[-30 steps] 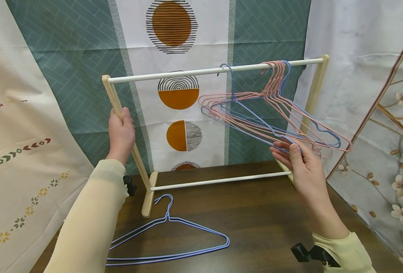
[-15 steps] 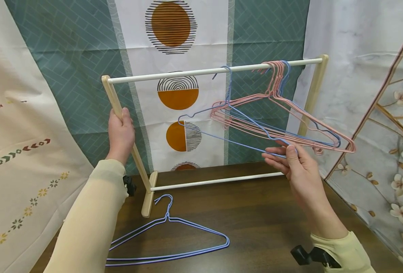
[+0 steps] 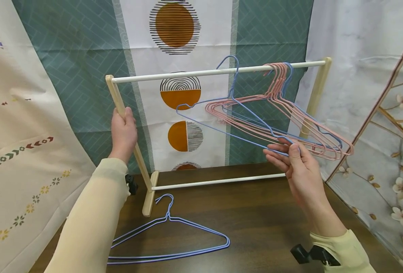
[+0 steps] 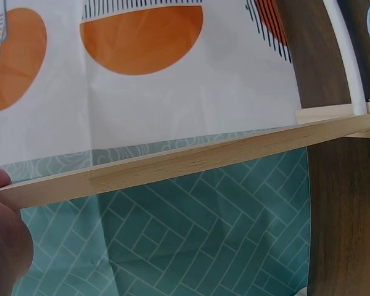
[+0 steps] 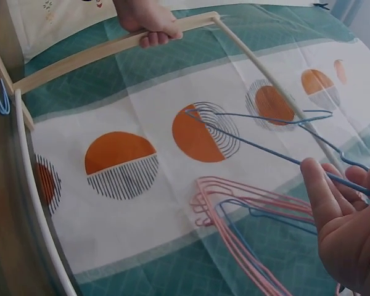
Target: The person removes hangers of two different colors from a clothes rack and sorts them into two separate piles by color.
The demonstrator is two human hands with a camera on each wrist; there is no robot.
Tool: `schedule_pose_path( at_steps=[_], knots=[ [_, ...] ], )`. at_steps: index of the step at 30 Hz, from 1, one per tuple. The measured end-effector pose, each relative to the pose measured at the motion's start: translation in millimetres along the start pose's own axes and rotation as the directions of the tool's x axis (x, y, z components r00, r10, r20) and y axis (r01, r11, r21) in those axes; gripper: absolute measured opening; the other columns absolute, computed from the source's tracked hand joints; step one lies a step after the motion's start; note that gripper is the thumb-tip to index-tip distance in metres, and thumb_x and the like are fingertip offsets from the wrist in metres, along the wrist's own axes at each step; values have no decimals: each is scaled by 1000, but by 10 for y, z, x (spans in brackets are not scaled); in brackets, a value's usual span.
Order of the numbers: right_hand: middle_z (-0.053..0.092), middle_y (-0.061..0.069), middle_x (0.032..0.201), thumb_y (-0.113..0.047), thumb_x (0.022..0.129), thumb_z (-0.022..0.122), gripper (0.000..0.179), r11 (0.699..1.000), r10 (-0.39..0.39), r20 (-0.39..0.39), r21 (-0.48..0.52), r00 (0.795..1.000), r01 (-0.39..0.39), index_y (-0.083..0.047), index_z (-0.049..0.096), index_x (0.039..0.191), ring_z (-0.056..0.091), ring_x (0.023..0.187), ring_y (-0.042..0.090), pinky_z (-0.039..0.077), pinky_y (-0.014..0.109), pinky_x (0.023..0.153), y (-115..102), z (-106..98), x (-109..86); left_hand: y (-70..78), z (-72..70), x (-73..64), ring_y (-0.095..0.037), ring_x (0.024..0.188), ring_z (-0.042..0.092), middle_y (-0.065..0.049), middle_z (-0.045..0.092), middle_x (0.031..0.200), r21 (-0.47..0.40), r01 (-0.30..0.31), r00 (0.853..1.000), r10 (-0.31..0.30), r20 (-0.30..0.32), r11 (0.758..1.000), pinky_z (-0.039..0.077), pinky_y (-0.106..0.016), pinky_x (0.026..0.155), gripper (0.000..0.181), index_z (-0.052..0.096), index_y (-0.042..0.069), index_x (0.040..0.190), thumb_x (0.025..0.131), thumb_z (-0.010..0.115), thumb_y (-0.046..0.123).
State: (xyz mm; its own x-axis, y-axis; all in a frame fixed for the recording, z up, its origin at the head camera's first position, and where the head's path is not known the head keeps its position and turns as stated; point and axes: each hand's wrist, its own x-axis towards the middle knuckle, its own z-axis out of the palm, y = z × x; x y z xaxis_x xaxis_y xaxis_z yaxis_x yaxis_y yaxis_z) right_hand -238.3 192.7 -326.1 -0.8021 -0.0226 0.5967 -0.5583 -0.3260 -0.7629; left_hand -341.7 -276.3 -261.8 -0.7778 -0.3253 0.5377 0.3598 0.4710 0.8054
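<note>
My right hand (image 3: 302, 165) pinches a blue wire hanger (image 3: 232, 92) by its right lower corner, thumb over the wire. The hanger's hook rises above the white top rail (image 3: 188, 74), its tip close to the rail. My left hand (image 3: 123, 132) grips the wooden left post (image 3: 140, 163) of the clothes rack; in the left wrist view the hand shows only at the left edge. Several pink hangers (image 3: 273, 89) hang bunched toward the right of the rail, with blue hanger wire (image 3: 286, 81) just right of them. My right hand's fingertips overlap their lower bars in the head view.
Blue hangers (image 3: 168, 216) lie stacked on the dark wooden table (image 3: 256, 227) in front of the rack, partly hidden by my left sleeve. A white lower rail (image 3: 218, 182) joins the rack's feet. Patterned cloths (image 3: 273, 30) hang behind and at both sides.
The held blue hanger swings its left end out from the pink ones, and its hook has risen above the rail. The pink hangers sway. My left hand keeps its grip on the post.
</note>
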Motion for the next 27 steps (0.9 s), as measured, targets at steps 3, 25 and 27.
schedule_pose_path(
  at_steps=[3,25,27],
  knots=[
    [70,19,130,-28,120,43,47,1000,6,-2,11,1000,-6,7,49,152,77,118,26,56,38,103,-4,14,-30,-11,-10,-2,-20,80,48,-4,48,102,-3,0,1000,0,-1,1000,44,-35,70,57,42,10,145,117,34,60],
    [79,10,120,-28,123,40,41,940,342,187,-68,921,-335,6,54,143,80,109,24,61,37,96,351,-130,-397,-8,8,21,-18,76,49,-2,48,99,-10,-19,1000,19,-9,1000,44,-31,66,55,44,10,139,117,35,60],
    [78,12,120,-29,123,41,46,920,393,186,-66,901,-387,10,51,145,80,108,24,61,38,97,398,-88,-431,-3,12,20,-18,75,49,-2,48,99,-13,-19,1000,19,-6,1000,44,-30,65,55,44,10,139,117,35,60]
  ],
)
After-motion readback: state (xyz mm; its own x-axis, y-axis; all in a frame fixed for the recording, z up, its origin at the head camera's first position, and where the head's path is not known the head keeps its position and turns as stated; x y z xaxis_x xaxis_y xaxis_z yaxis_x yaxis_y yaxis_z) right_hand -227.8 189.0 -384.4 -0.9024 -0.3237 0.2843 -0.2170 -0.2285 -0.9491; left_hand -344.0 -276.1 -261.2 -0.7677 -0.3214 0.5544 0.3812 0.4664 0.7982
